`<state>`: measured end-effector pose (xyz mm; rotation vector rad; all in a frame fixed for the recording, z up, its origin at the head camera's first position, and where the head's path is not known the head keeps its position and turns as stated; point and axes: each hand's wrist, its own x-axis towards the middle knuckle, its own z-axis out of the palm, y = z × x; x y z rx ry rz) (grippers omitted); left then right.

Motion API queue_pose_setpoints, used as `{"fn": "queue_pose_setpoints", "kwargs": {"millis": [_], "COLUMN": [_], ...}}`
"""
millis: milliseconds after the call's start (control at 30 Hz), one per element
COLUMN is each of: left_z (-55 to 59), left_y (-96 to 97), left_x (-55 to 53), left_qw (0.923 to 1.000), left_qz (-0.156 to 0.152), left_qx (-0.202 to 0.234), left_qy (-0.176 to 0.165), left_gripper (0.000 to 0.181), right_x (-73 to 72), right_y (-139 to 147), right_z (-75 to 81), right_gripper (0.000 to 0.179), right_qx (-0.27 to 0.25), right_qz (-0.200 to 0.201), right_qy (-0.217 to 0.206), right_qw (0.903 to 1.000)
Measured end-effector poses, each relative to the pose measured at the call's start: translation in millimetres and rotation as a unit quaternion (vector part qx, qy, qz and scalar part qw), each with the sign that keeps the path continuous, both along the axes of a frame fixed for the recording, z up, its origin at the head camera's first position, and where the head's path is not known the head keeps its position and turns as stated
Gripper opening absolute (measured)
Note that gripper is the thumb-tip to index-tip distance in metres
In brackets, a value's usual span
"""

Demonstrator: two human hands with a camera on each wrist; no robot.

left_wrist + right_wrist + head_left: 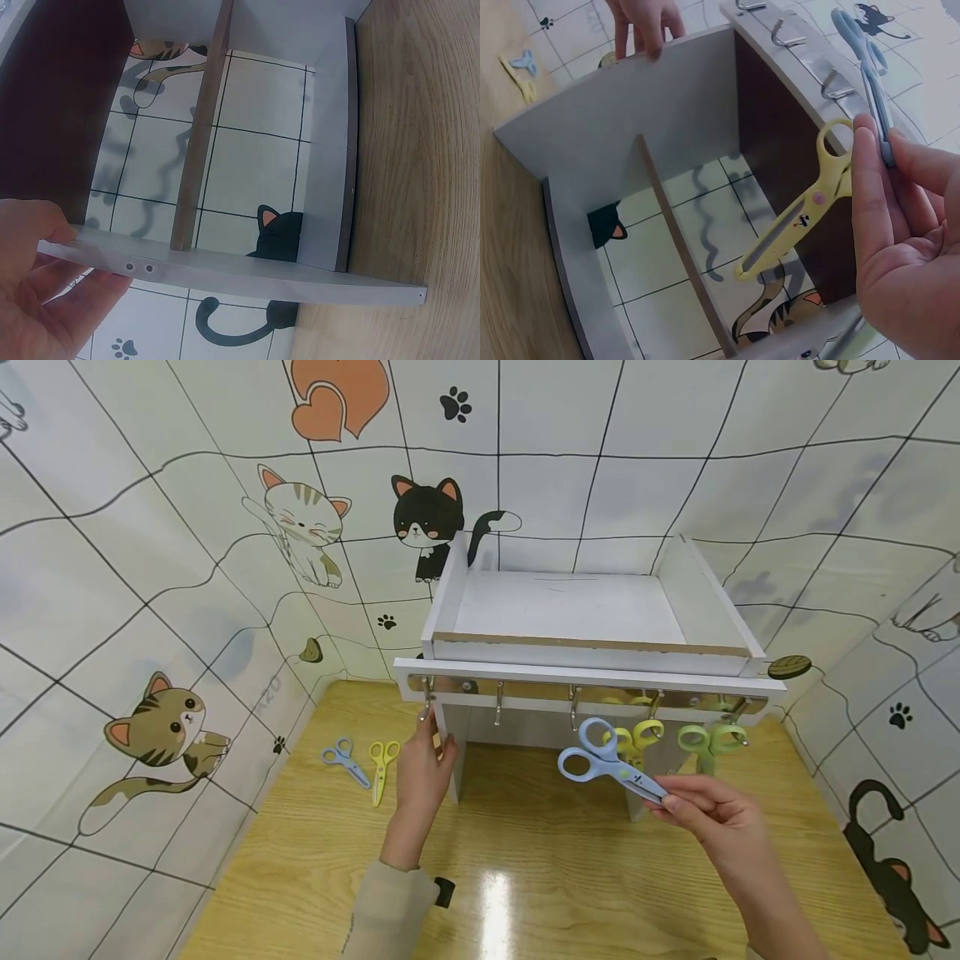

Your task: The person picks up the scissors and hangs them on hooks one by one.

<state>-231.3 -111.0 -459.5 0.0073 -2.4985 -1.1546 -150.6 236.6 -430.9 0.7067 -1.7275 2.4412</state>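
Note:
My right hand (723,831) pinches a pair of blue scissors (600,762) by the closed blades, between thumb and fingers. Their finger loops point up and left, in front of the hook rail (517,689) of a white shelf (592,652). My left hand (422,768) grips the shelf's left side panel (247,274), thumb on one face and fingers on the other. Yellow scissors (795,214) hang from a hook just behind the blue pair. Pale green scissors (701,739) hang by the rail's right end.
On the wooden table (525,860), left of the shelf, lie another blue pair of scissors (348,764) and another yellow pair (382,768). Several metal hooks (498,703) line the rail. Cat-patterned walls (187,568) stand behind and on both sides.

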Motion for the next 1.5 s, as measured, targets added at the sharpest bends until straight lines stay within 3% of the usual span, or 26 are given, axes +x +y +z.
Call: {"fn": "queue_pose_setpoints", "kwargs": {"millis": [433,700,1100,1300,1500], "left_z": [2.0,2.7,2.5,1.7,0.1], "left_y": [0.9,1.1,0.6,0.0,0.2], "left_x": [1.1,0.9,1.3,0.6,-0.1], "left_qw": [1.0,1.0,1.0,1.0,0.9999], "left_qz": [0.0,0.004,0.002,-0.001,-0.003], "left_qx": [0.004,-0.002,0.003,0.002,0.002], "left_qy": [-0.006,-0.005,-0.004,0.003,0.01], "left_gripper": [0.052,0.05,0.05,0.051,0.05], "right_x": [-4.5,-6.5,-3.5,-1.6,-3.3], "right_y": [-17.1,-18.4,-10.2,2.7,15.7], "right_z": [-9.3,-16.5,-27.7,-36.8,-47.4], "right_gripper": [0.032,0.03,0.024,0.024,0.026], "right_qx": [0.054,0.06,0.151,0.217,0.313], "right_qz": [-0.074,-0.046,-0.05,-0.054,-0.097], "right_qy": [-0.038,-0.039,-0.029,-0.048,-0.068], "right_qw": [0.9951,0.9963,0.9868,0.9735,0.9424]}}
